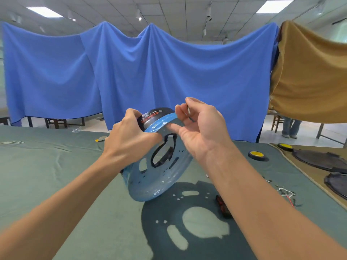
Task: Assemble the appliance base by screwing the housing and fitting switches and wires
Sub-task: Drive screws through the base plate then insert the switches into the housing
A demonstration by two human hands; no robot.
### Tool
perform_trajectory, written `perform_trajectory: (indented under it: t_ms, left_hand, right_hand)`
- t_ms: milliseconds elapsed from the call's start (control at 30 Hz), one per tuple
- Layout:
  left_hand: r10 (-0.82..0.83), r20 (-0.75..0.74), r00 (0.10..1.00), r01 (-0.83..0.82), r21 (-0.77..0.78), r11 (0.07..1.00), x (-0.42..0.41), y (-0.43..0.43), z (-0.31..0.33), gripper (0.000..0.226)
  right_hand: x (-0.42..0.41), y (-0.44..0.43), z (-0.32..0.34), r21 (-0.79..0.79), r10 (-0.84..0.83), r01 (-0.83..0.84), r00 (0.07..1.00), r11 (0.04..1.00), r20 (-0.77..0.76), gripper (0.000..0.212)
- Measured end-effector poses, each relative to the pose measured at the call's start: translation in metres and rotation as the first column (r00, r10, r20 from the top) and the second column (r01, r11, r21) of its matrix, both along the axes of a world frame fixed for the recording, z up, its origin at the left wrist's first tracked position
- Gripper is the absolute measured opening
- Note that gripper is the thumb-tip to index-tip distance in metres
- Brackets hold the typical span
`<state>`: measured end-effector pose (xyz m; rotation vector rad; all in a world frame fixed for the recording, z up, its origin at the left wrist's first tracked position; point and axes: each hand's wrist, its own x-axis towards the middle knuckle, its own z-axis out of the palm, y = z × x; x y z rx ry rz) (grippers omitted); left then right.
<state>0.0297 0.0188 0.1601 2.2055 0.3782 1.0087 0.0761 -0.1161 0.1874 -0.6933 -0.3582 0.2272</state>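
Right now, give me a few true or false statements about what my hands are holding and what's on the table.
1. The left hand grips the rim of the round housing. True.
2. The housing lies flat on the green cloth. False: it is held tilted up steeply.
3. The right hand holds a thin metal pin between its fingers. True.
4. The tape roll to the right has a red core. False: its core is yellow.

Bright overhead ceiling panels point(45, 11), crisp shadows, wide-angle edge bending.
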Motion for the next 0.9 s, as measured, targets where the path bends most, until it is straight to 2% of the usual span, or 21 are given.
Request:
perform_trajectory:
  t_ms: [100,167,233,267,300,333,367,400,433,467,500,567,600,633,733,767,833,900]
  left_hand:
    - [-0.127,-0.044,0.991,0.113,-0.240,0.964,-0.007,0.009,0.010,0.057]
    - [-0.283,-0.081,0.956,0.228,-0.404,0.886,-0.018,0.015,0.016,0.051]
    - [-0.427,-0.128,0.895,0.311,-0.508,0.803,-0.024,0.013,0.016,0.028]
    - [-0.488,-0.151,0.860,0.356,-0.507,0.785,-0.023,0.015,0.014,0.034]
    - [-0.541,-0.208,0.815,0.347,-0.572,0.743,-0.024,0.013,0.011,0.069]
    - [-0.492,-0.288,0.822,0.282,-0.544,0.790,-0.024,0.016,0.009,0.085]
    - [-0.472,-0.377,0.797,0.252,-0.502,0.827,-0.023,0.017,0.011,0.080]
    - [-0.523,-0.355,0.775,0.292,-0.532,0.795,-0.020,0.026,0.006,0.055]
    - [-0.510,-0.309,0.803,0.298,-0.532,0.792,-0.017,0.024,0.006,0.025]
    - [-0.521,-0.347,0.780,0.272,-0.561,0.782,-0.015,0.030,0.002,0.038]
    - [-0.557,-0.313,0.769,0.271,-0.630,0.728,-0.015,0.029,0.001,0.039]
    - [-0.637,-0.300,0.710,0.367,-0.614,0.699,-0.027,0.030,-0.027,0.013]
    - [-0.693,-0.307,0.653,0.468,-0.556,0.687,-0.029,0.040,-0.040,0.026]
    - [-0.709,-0.297,0.639,0.487,-0.557,0.673,-0.030,0.046,-0.047,0.039]
    - [-0.628,-0.262,0.733,0.349,-0.647,0.678,-0.014,0.059,-0.056,0.036]
    - [-0.628,-0.256,0.735,0.302,-0.706,0.641,-0.002,0.061,-0.056,0.033]
    - [-0.605,-0.313,0.732,0.210,-0.741,0.637,0.008,0.063,-0.058,0.028]
    - [-0.624,-0.290,0.726,0.128,-0.834,0.537,0.013,0.063,-0.064,0.030]
  right_hand:
    - [-0.006,0.003,0.015,-0.018,0.038,-0.037,0.998,0.999,0.051,0.015]
    - [-0.009,0.005,0.020,-0.039,0.042,-0.040,0.997,0.998,0.071,0.014]
    - [-0.012,0.006,0.018,-0.054,0.037,-0.034,0.997,0.998,0.064,0.012]
    - [-0.013,0.007,0.015,-0.062,0.036,-0.033,0.998,0.998,0.058,0.012]
    - [-0.013,0.007,0.012,-0.072,0.037,-0.033,0.998,0.997,0.054,0.012]
    - [-0.014,0.008,0.008,-0.085,0.036,-0.031,0.998,0.996,0.050,0.012]
    - [-0.014,0.008,0.004,-0.101,0.031,-0.027,0.998,0.995,0.046,0.012]
    - [-0.014,0.009,0.000,-0.124,0.024,-0.018,0.999,0.992,0.043,0.012]
    - [-0.014,0.009,-0.005,-0.153,0.014,-0.007,0.999,0.988,0.043,0.011]
    - [-0.013,0.009,-0.009,-0.190,0.004,0.005,0.999,0.982,0.045,0.010]
    - [-0.012,0.009,-0.014,-0.230,-0.006,0.017,0.999,0.973,0.048,0.009]
    - [-0.010,0.009,-0.025,-0.316,-0.019,0.034,0.998,0.948,0.052,0.008]
    - [-0.008,0.009,-0.031,-0.362,-0.024,0.041,0.998,0.931,0.053,0.009]
    - [-0.007,0.010,-0.037,-0.409,-0.031,0.051,0.998,0.911,0.055,0.009]
    - [-0.001,0.011,-0.051,-0.553,-0.045,0.085,0.995,0.829,0.086,0.008]
    - [0.002,0.012,-0.056,-0.605,-0.038,0.090,0.994,0.791,0.098,0.008]
    - [0.007,0.012,-0.062,-0.700,-0.015,0.093,0.993,0.708,0.117,0.008]
    - [0.013,0.013,-0.067,-0.765,0.007,0.091,0.992,0.637,0.123,0.010]
